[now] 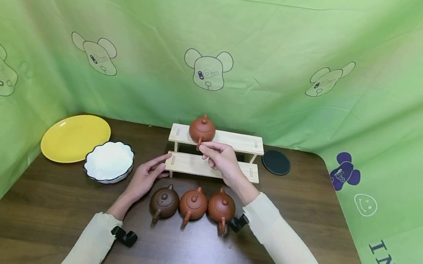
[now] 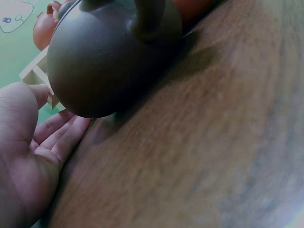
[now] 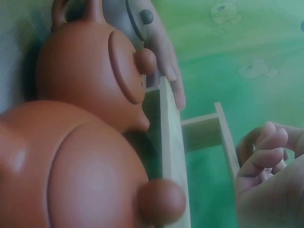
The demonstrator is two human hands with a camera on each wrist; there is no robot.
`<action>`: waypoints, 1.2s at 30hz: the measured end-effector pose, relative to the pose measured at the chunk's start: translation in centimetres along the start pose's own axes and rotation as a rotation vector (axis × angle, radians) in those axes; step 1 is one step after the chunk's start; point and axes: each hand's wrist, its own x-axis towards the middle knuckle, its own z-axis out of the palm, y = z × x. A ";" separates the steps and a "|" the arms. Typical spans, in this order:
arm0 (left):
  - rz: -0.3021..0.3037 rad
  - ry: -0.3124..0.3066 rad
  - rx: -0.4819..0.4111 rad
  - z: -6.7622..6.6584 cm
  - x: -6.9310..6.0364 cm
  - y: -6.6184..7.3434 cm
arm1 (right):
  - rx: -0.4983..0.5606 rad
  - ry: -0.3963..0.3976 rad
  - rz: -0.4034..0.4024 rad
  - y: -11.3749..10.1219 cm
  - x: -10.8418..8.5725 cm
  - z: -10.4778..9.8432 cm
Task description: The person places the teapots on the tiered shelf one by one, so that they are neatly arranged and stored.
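Note:
On the upper board of a two-step wooden stand (image 1: pixel 234 141) sits a reddish-brown clay teapot (image 1: pixel 202 127). My right hand (image 1: pixel 222 160) pinches its handle, which points toward me. At the left end of the lower board (image 1: pixel 195 164), my left hand (image 1: pixel 145 179) touches the wood with fairly straight fingers. In front of the stand, three teapots stand in a row on the table: a dark brown teapot (image 1: pixel 164 201), a reddish teapot (image 1: pixel 193 204) in the middle and another reddish teapot (image 1: pixel 222 205) under my right forearm. The dark teapot (image 2: pixel 109 61) looms large beside my left hand in the left wrist view.
To the left lie a yellow oval plate (image 1: pixel 74 138) and a white scalloped bowl (image 1: pixel 109 162) with a dark rim. A round black coaster (image 1: pixel 276 162) lies right of the stand. Green printed cloth (image 1: pixel 272 37) hangs behind and along both sides of the wooden table (image 1: pixel 297 214).

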 end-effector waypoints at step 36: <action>-0.002 -0.006 -0.003 0.1 -0.1 0.1 | 0.062 0.011 0.037 1.7 -7.4 -4.3</action>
